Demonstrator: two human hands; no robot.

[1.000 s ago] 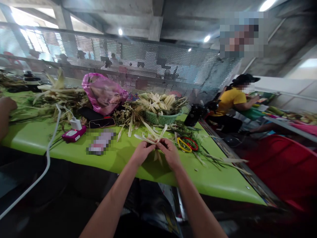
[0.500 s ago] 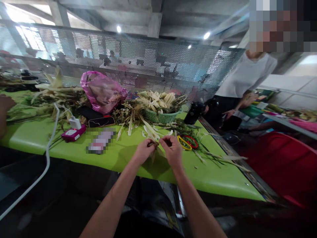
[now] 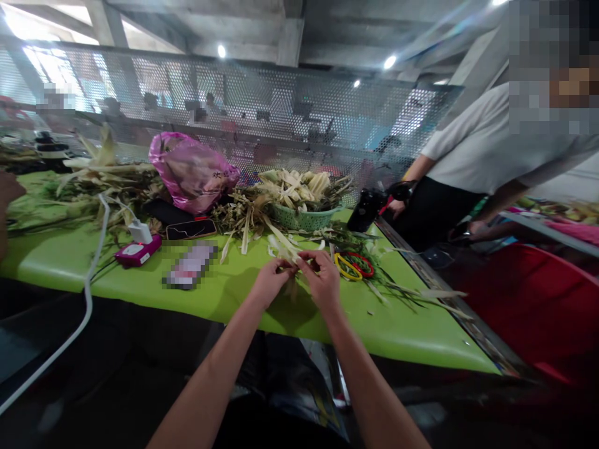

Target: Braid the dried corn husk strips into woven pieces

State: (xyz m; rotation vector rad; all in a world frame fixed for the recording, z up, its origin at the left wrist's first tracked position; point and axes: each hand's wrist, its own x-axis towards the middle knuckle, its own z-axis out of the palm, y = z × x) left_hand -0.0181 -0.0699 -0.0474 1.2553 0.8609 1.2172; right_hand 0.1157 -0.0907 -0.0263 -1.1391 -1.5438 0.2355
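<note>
Over the green table (image 3: 187, 305), my left hand (image 3: 272, 280) and my right hand (image 3: 322, 277) pinch a small piece of dried corn husk (image 3: 294, 288) between them. Its lower end hangs below my fingers; the part inside the grip is partly hidden. Pale husk strips (image 3: 279, 240) lie just beyond my fingertips. Right of my right hand are scissors with one yellow handle loop (image 3: 347, 267) and one red loop (image 3: 362, 264). Behind my hands stands a green basket (image 3: 304, 219) heaped with cut husk pieces (image 3: 297, 187).
A pink plastic bag (image 3: 189, 171), a phone (image 3: 191, 265), a magenta power socket (image 3: 138, 251) with a white cable (image 3: 88, 299), and husk piles (image 3: 112, 181) lie leftward. At right, a person in a white shirt (image 3: 486, 143) leans near a red container (image 3: 524, 305). Mesh fencing (image 3: 262, 118) runs behind.
The person at right has come closer and leans toward the table, a hand near the dark object at its edge. My hands have shifted slightly, still pinching the husk.
</note>
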